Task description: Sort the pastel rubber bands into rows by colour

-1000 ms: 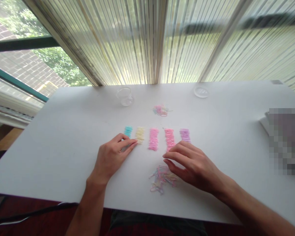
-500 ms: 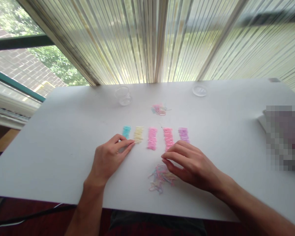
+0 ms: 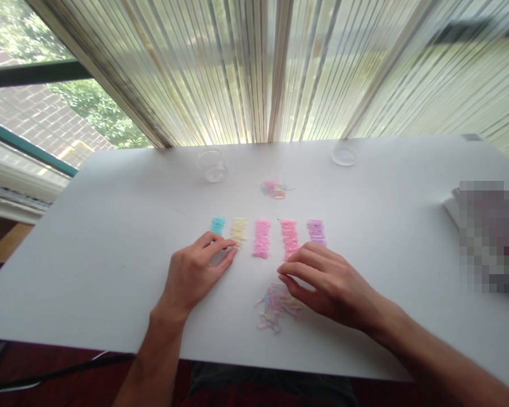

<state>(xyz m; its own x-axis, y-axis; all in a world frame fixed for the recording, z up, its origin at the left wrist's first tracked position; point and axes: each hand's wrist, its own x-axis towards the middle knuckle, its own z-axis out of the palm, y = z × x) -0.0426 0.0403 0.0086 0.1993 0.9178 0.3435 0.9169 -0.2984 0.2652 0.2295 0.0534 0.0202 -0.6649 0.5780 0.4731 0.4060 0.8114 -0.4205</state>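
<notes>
Five short columns of small clips lie side by side: blue, yellow, pink, coral pink and purple. My left hand touches the lower end of the yellow column, thumb and forefinger slightly apart around it; whether a clip is between them is too small to tell. Over the lower ends of the coral and purple columns is my right hand, its thumb and fingertips nearly together; anything between them cannot be made out. A mixed loose pile lies just below its fingertips.
A smaller mixed pile lies behind the columns on the white table. A clear round container stands at the back left, and a clear lid at the back right. A blurred-out object sits at the right edge.
My left hand has shifted slightly right along the lower end of the yellow column, and its thumb and forefinger have parted a little. My right hand has hardly moved.
</notes>
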